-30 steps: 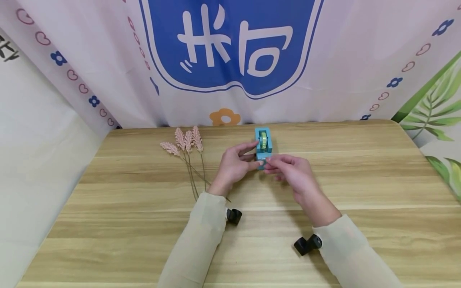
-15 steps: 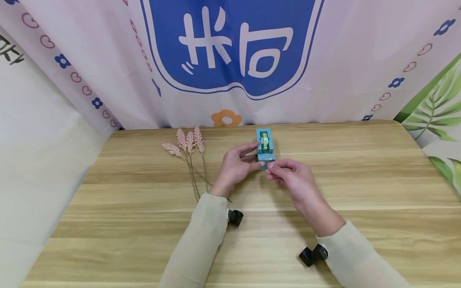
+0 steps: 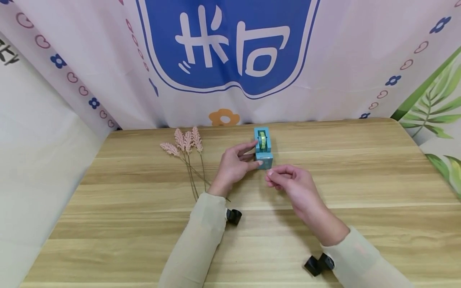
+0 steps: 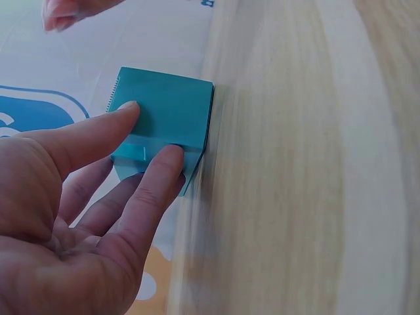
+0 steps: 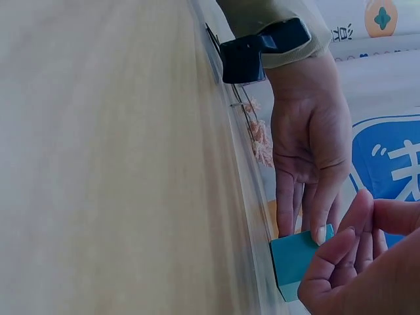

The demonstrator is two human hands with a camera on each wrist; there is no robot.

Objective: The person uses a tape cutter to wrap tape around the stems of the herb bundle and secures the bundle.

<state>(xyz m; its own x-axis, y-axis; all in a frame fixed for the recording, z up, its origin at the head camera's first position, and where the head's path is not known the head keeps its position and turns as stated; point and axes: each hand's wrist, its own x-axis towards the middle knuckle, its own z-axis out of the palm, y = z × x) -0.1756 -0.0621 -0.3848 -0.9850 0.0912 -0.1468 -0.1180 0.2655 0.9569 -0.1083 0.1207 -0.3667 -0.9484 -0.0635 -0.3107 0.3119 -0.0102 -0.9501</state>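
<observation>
Right hand (image 3: 292, 181) drawn back, pinching clear tape (image 3: 268, 162); left hand (image 3: 233, 164) gripping boxy turquoise dispenser (image 3: 264, 151), yellow-green roll (image 3: 263, 141)

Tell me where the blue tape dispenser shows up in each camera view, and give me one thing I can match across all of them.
Head: the tape dispenser stands just right of centre.
Left wrist: left of centre, in the upper half.
Right wrist: near the bottom, right of centre, partly behind the right hand.
Shared landmark: the left hand, whose fingers grip the dispenser in all three views.
</observation>
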